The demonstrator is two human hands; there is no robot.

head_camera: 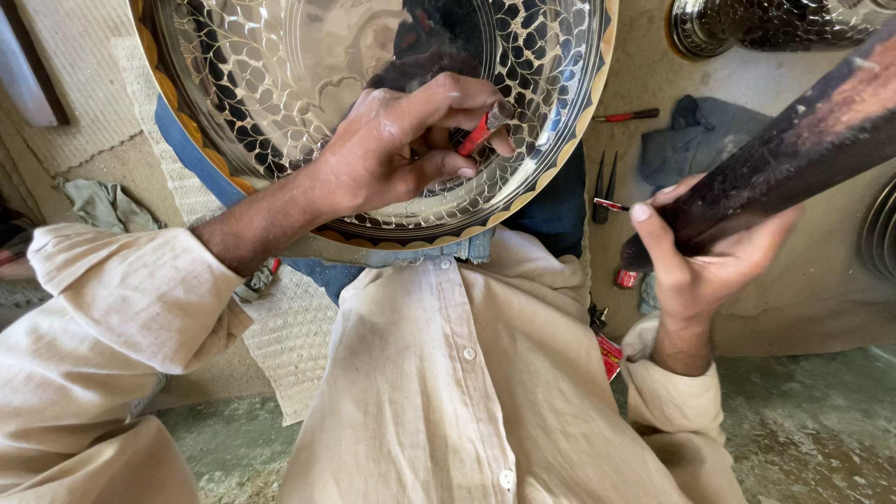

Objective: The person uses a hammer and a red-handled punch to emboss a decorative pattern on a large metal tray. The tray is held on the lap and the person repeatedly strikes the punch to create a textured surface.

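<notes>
A large round engraved metal tray [280,84] with a gold scalloped rim rests on my lap, tilted toward me. My left hand [401,145] lies on the tray's lower part, fingers pinching a small red-handled chisel [483,129] with its tip against the patterned metal. My right hand [695,257] is off to the right of the tray, wrapped around the handle end of a dark wooden mallet [793,154] that reaches up to the right edge of view.
On the floor to the right lie a red-handled tool [627,116], dark metal dividers [602,187], a grey cloth [705,140] and a small red object [626,278]. Another shiny patterned vessel [775,23] sits top right. A woven mat [280,327] covers the floor at left.
</notes>
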